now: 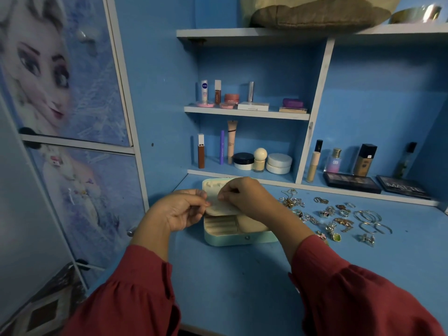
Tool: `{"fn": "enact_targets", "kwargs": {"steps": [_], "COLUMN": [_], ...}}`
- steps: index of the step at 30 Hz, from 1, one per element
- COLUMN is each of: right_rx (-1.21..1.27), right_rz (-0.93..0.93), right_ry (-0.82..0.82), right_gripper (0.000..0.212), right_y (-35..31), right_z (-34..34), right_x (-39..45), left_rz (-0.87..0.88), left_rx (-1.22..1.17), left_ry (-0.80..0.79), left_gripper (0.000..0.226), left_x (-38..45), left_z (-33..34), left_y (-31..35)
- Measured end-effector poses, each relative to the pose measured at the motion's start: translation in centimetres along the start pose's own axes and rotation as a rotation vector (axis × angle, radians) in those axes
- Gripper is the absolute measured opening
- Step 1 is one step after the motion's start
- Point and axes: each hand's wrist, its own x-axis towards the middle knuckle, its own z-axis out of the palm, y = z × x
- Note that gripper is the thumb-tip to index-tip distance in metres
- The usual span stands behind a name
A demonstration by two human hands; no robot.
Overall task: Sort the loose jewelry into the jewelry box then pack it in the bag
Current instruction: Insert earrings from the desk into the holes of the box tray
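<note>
A blue worktop [242, 275] fills the lower view, set into a blue alcove of white-edged shelves. A pale green jewelry box [238, 236] sits open near the worktop's back left, its lid raised and its cream compartments showing. Both hands meet over it: the left hand [178, 210] and the right hand [244, 197] each have curled fingers pinching the edge of a cream inner flap [221, 208] above the box's base. The loose jewelry [334, 218], rings, chains and bangles, lies scattered on the worktop just right of the box. The lower shelf [244, 173] behind holds tubes, jars and compacts; the shelf above [247, 114] holds lip products and small cases. Bottles and two dark palettes [351, 183] stand to the right. A cartoon-printed cupboard door [60, 81] runs along the left. Red sleeves [351, 294] cover both forearms.
</note>
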Motion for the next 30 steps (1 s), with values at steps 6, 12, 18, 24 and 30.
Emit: {"fn": "enact_targets", "kwargs": {"steps": [6,12,18,24,30], "right_rx": [-0.043,-0.054,-0.150,-0.131,-0.205], "right_rz": [-0.037,-0.049,-0.056,-0.094,-0.126], "right_ry": [-0.018,-0.026,-0.078,-0.083,-0.095], "right_gripper": [0.015,0.015,0.016,0.013,0.012], "right_y": [-0.50,-0.69,-1.02,-1.00,-1.12], "right_z": [0.27,0.24,0.06,-0.25,-0.18], "right_x": [0.40,0.46,0.67,0.54,0.75], "left_rz": [0.003,0.002,0.002,-0.001,-0.004], "left_rx": [0.001,0.000,0.001,0.001,-0.016], "left_ry": [0.009,0.011,0.018,0.025,0.034], "left_gripper": [0.028,0.028,0.028,0.028,0.028], "left_x": [-0.01,-0.04,-0.01,-0.03,0.04], "left_z": [0.12,0.14,0.17,0.21,0.19], "left_y": [-0.03,0.02,0.04,0.04,-0.01]}}
